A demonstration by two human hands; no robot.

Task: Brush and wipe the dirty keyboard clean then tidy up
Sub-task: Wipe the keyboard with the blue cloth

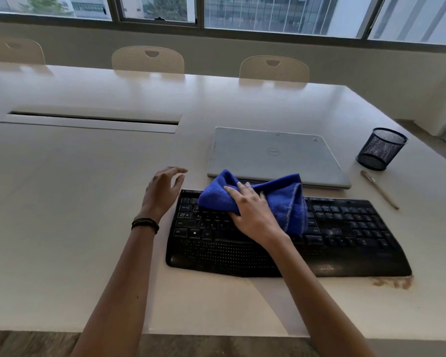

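Note:
A black keyboard [345, 235] with a wrist rest lies on the white table near its front edge. A blue microfibre cloth [286, 199] is bunched on the keyboard's upper middle keys. My right hand [250, 210] lies on the cloth with its thumb tucked under the cloth's near edge, gripping it. My left hand [162, 191] hovers with relaxed fingers just off the keyboard's top left corner and holds nothing. A thin brush [379, 189] lies on the table to the right of the keyboard.
A shut silver laptop [273, 153] lies right behind the keyboard. A black mesh pen cup [380, 149] stands at the right. Brown crumbs [392, 282] lie by the keyboard's front right corner. A cable slot [93, 118] runs across the table [62, 202]. Chairs [147, 59] line the far side.

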